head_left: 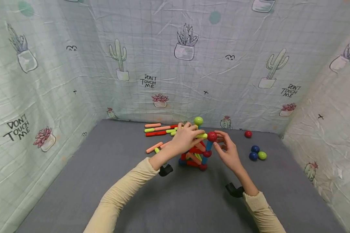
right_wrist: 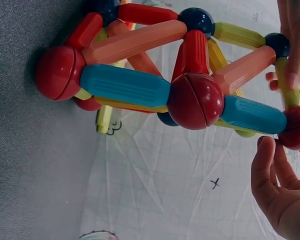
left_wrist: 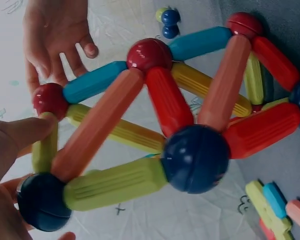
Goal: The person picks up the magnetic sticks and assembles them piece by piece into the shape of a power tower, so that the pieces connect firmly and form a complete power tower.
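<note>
A tower of magnetic rods and balls stands on the table, its blue rods [right_wrist: 125,85], salmon rods [left_wrist: 97,125] and dark blue balls [left_wrist: 195,159] joined in a frame. At its top, my left hand [head_left: 186,137] pinches a yellow-green rod [head_left: 202,136] between thumb and fingers. One end of that rod meets the top red ball [head_left: 212,136]; the other meets a dark blue ball [left_wrist: 44,201]. My right hand [head_left: 228,151] has its fingertips right at the red ball, with fingers loosely bent and the thumb standing off below.
Loose rods [head_left: 156,133] in salmon, red and yellow-green lie left of and behind the tower. On the right are blue balls [head_left: 253,156], a green ball [head_left: 262,155] and a red ball [head_left: 248,134]. A printed curtain [head_left: 163,68] surrounds the grey table [head_left: 186,204].
</note>
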Demonstrator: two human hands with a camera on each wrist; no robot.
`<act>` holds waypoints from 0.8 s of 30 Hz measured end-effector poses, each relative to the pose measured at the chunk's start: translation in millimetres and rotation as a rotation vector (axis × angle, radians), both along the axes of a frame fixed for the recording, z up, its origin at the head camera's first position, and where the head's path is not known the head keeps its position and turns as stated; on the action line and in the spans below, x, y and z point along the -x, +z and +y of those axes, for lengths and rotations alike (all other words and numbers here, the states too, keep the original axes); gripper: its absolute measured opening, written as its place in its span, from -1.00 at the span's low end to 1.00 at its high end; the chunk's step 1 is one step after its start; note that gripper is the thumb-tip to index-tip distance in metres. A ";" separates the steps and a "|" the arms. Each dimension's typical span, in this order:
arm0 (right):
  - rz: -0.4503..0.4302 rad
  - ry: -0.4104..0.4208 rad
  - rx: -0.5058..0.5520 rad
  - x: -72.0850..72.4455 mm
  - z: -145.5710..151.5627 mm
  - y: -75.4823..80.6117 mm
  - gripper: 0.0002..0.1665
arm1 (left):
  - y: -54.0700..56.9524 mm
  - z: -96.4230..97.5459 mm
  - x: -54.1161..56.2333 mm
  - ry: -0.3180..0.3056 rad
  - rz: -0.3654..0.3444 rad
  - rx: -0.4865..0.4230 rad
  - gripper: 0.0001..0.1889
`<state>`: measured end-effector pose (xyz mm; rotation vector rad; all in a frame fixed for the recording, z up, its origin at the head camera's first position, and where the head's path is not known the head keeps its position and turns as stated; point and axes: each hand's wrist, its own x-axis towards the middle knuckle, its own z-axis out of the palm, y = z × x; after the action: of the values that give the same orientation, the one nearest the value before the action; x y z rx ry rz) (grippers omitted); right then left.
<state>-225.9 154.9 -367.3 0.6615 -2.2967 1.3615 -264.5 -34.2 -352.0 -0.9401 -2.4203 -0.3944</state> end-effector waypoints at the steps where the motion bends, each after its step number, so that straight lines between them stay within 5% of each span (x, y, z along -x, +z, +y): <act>1: 0.002 -0.001 0.000 0.4 0.5 -0.3 -0.52 | -0.5 0.0 0.6 -0.003 -0.006 -0.005 -0.72; 5: 0.005 0.014 -0.013 5.5 4.1 -7.4 -0.49 | -5.8 -7.0 1.7 -0.032 -0.003 -0.109 -0.62; 10: -0.117 0.033 -0.073 19.6 15.3 -31.3 -0.50 | -23.3 -35.5 0.9 -0.085 -0.025 -0.381 -0.43; 13: -0.216 0.064 -0.133 23.2 20.2 -41.1 -0.53 | -43.3 -51.4 -0.2 -0.060 -0.166 -0.481 -0.43; 18: -0.334 0.128 -0.159 25.4 21.7 -49.0 -0.60 | -77.1 -58.8 -3.1 -0.080 -0.465 -0.503 -0.64; 24: -0.345 0.144 -0.147 25.4 22.0 -50.9 -0.60 | -85.6 -50.5 1.5 -0.045 -0.531 -0.630 -0.77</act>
<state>-251.3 176.9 -418.2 0.6947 -2.6879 1.4790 -266.1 -84.7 -437.6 -0.6511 -2.4452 -1.4750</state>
